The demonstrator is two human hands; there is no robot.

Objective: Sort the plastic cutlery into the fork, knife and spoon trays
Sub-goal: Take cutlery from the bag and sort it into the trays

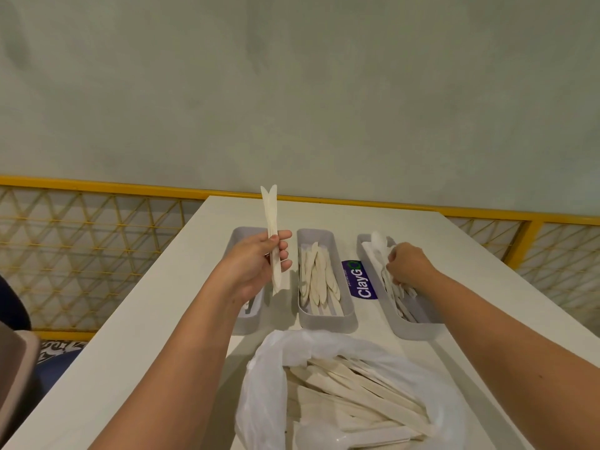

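Observation:
Three grey trays stand in a row on the white table [162, 319]. Above the left tray [251, 323], my left hand [256, 267] grips a couple of cream plastic utensils [272, 222] upright, their tips fanned apart. The middle tray [326, 321] holds several cream knives [319, 277]. My right hand [407, 264] reaches into the right tray [409, 329], fingers curled among its white and cream pieces [378, 243]; I cannot tell whether it holds one. In front lies an open clear plastic bag [269, 384] with several unsorted utensils [357, 394].
A purple ClayGo sticker [363, 282] lies on the table between the middle and right trays. A yellow-framed mesh railing [81, 241] runs behind and beside the table, under a pale wall. A brown object [16, 378] sits at the left edge.

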